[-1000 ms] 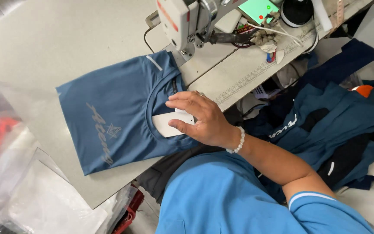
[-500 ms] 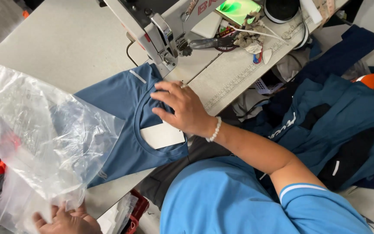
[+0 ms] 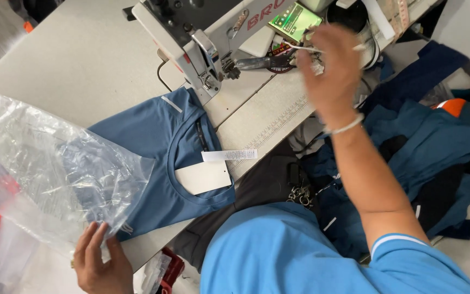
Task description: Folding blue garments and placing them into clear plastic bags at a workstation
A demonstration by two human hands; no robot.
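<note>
Left hand (image 3: 96, 261): bottom left of frame, fingers spread flat on the edge of the clear plastic bag (image 3: 44, 174).
Right hand (image 3: 330, 65): upper right, blurred, raised by the sewing machine (image 3: 202, 32); grip cannot be told.
Folded blue shirt (image 3: 164, 158): centre left on the grey table (image 3: 72, 65), partly under the bag.
White card tag (image 3: 202, 177): inside the collar.

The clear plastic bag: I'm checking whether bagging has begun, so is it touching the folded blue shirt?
Touching. The head view shows the clear plastic bag lying over the folded blue shirt, with the left hand at its lower edge.
</note>
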